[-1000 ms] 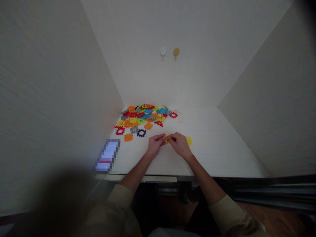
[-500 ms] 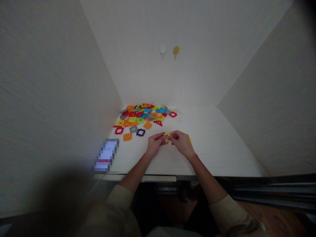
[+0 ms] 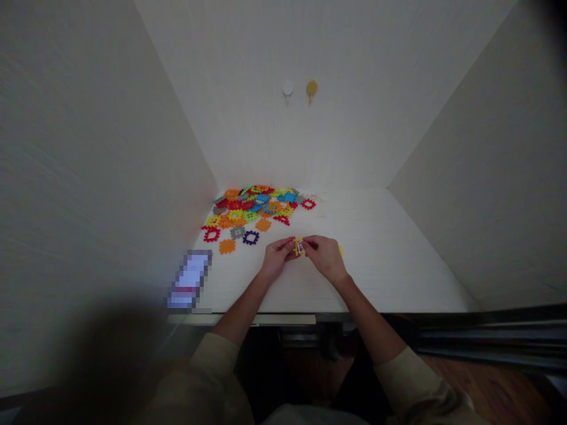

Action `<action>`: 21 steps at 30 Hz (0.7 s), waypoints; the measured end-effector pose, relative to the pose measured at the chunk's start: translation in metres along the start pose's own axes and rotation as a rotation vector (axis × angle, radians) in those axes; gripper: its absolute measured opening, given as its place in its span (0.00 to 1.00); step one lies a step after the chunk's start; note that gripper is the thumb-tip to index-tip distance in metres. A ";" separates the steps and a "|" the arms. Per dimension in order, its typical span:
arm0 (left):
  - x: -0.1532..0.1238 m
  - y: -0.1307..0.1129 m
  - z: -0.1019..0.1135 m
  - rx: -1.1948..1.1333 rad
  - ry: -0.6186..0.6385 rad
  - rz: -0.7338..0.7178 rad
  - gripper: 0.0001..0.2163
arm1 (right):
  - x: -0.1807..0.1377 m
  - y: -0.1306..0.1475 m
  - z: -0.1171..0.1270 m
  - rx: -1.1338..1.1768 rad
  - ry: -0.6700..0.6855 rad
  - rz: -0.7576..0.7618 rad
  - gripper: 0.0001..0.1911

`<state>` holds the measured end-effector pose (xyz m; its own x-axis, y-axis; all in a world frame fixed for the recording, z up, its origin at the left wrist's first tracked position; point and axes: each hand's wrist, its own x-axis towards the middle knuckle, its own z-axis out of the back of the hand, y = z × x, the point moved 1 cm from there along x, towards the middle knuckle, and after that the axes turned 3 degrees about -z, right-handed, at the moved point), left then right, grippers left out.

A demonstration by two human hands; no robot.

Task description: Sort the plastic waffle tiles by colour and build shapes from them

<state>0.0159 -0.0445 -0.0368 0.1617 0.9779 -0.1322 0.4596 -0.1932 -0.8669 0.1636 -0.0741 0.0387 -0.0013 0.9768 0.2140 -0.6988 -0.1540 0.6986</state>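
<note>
Between my two hands is a yellow interlocking building tile (image 3: 297, 247) with a notched edge. A white patch with dark markings shows on it. My left hand (image 3: 276, 258) pinches its left side, fingers closed. My right hand (image 3: 325, 256) is closed on the right side, thumb and forefinger at the white patch, and covers part of the tile. Another bit of yellow (image 3: 341, 250) peeks out past the right hand's outer edge; most of it is hidden.
A heap of colourful notched tiles (image 3: 250, 206) lies at the table's back left, with a loose orange tile (image 3: 227, 246) and a dark blue frame (image 3: 250, 237) in front. A blurred phone (image 3: 190, 280) rests at the left edge. Walls enclose the white table (image 3: 390, 271); two hooks (image 3: 312, 88) hang behind.
The yellow tile has turned a little between my fingers, so more of its white marked patch shows. Both hands stay in nearly the same place. The whole view has shifted slightly.
</note>
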 end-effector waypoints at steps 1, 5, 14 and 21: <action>0.000 0.000 0.000 0.000 0.000 0.000 0.19 | 0.000 0.000 0.000 -0.012 -0.007 0.002 0.10; -0.002 -0.003 -0.002 0.006 0.002 -0.003 0.19 | 0.001 -0.001 -0.002 -0.049 -0.030 0.005 0.11; -0.001 -0.001 -0.001 -0.015 0.046 0.012 0.19 | -0.001 -0.001 -0.006 -0.129 -0.080 0.024 0.10; -0.002 -0.004 -0.005 -0.034 0.061 0.021 0.19 | -0.003 -0.003 -0.017 -0.165 -0.143 0.013 0.12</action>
<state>0.0178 -0.0464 -0.0309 0.2240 0.9672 -0.1198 0.4848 -0.2172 -0.8473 0.1535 -0.0744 0.0238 0.0818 0.9421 0.3252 -0.8069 -0.1289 0.5764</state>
